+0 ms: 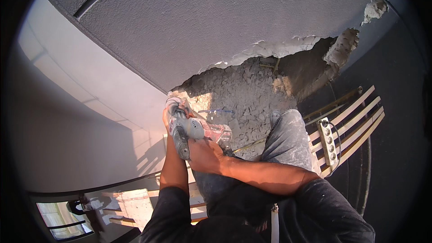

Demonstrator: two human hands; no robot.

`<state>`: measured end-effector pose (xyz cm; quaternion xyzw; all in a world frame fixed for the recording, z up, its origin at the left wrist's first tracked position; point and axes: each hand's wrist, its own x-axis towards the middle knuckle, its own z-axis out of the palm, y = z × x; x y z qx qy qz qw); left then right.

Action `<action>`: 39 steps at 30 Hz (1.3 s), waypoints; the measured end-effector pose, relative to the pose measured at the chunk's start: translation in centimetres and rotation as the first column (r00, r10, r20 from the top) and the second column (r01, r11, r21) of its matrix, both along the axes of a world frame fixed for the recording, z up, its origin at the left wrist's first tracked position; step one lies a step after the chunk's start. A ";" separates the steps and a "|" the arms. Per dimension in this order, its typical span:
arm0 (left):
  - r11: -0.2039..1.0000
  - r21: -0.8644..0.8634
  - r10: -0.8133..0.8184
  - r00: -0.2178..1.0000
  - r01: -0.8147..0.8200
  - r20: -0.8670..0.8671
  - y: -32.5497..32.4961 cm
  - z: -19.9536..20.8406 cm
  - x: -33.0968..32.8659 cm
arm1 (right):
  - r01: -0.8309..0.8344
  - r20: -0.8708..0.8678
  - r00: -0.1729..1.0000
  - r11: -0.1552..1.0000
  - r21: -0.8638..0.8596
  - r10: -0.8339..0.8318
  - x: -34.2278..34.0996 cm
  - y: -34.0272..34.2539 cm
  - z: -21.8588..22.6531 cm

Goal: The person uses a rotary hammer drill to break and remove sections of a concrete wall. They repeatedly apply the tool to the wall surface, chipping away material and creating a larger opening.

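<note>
Both hands are on a dusty red-and-grey power tool (194, 129), which looks like a rotary hammer. Around its front end, close to the wall's lower corner, my left hand (167, 116) is wrapped; part of it hides behind the tool. My right hand (203, 154) grips underneath the body, its fingers mostly covered. A black handle or lever (181, 141) sticks out toward me. The tool's tip is not visible. Beside it, the grey textured wall (216, 27) ends in a ragged broken edge (265, 50) of pale plaster.
Grey rubble (247, 85) covers the ground beyond the tool. My dusty knee (290, 137) is bent on the right. A white power strip (327, 141) with a black cable rests on wooden slats (360, 126). A smooth pale wall (85, 103) rises on the left.
</note>
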<state>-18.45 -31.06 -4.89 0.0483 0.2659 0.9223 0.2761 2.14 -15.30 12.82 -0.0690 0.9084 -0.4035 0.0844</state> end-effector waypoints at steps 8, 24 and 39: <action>0.999 0.006 0.031 0.994 -0.032 0.109 -0.2 0.2 -0.1 | 0.022 -0.035 0.999 0.999 -0.034 -0.023 -0.7 -1.1 -0.9; 0.958 -0.277 0.122 0.978 -0.072 0.168 2.2 -3.1 -1.1 | 0.171 0.017 0.985 0.969 -0.176 -0.170 2.6 5.1 -3.1; 0.960 -0.271 0.028 0.940 0.070 0.341 11.9 1.0 10.3 | 0.238 0.059 0.971 0.948 -0.211 -0.231 13.1 10.8 0.7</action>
